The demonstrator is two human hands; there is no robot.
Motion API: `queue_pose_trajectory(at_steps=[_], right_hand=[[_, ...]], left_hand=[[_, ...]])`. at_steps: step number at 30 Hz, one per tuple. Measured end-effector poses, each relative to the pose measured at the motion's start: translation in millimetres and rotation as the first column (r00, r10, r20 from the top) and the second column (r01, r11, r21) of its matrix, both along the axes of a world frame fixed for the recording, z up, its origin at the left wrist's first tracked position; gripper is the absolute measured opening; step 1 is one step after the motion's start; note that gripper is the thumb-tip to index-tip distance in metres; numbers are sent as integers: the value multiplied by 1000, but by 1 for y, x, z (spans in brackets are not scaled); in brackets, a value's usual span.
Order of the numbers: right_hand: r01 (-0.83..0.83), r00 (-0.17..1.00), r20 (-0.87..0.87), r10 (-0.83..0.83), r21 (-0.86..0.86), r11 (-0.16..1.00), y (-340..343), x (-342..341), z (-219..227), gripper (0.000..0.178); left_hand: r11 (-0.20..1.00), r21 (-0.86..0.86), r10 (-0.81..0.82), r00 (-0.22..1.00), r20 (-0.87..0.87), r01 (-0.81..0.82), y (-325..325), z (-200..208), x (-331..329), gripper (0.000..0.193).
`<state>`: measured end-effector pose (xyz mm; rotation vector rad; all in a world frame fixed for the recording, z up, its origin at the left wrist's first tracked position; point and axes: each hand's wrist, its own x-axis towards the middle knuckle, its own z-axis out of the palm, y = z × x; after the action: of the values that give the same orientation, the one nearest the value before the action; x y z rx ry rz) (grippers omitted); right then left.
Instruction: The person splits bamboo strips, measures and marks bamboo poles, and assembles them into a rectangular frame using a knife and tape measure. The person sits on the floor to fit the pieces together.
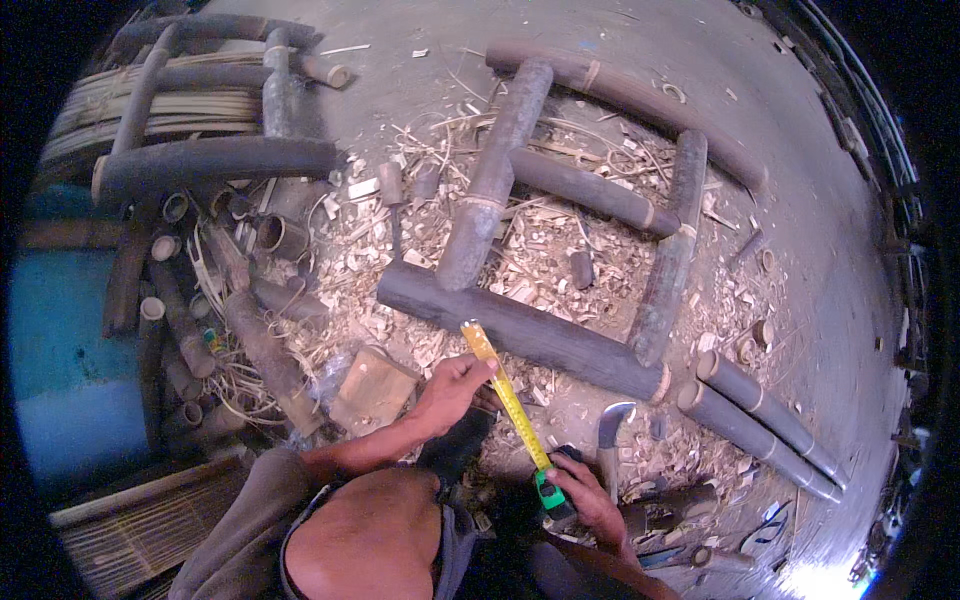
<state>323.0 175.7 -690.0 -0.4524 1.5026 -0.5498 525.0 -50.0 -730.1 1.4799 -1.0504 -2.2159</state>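
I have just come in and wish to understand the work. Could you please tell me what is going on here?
A person is holding a tape measure in both hands. The right hand grips its green case; the left hand pinches the pulled-out yellow strip near its tip. The tip is at the near pole of a frame; whether they touch is unclear. The frame lies on the floor among wood chips, and a curved knife is near the right hand.
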Motion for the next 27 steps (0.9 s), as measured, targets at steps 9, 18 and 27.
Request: queue_pose_trajectory(at_steps=[9, 18, 27], right_hand=[[-391, 882, -308, 357, -55, 919, -60, -34, 13, 71], [-501, 855, -145, 498, 21, 865, -78, -65, 47, 89], [-571, 780, -443, 441, -215, 792, -76, -71, 45, 67]], left_hand=[[871, -192, 465, 885, 31, -452, -65, 0, 35, 25], [849, -283, 488, 868, 94, -447, -86, -10, 44, 26], [820, -568, 361, 711, 604, 66, -98, -7, 64, 43]])
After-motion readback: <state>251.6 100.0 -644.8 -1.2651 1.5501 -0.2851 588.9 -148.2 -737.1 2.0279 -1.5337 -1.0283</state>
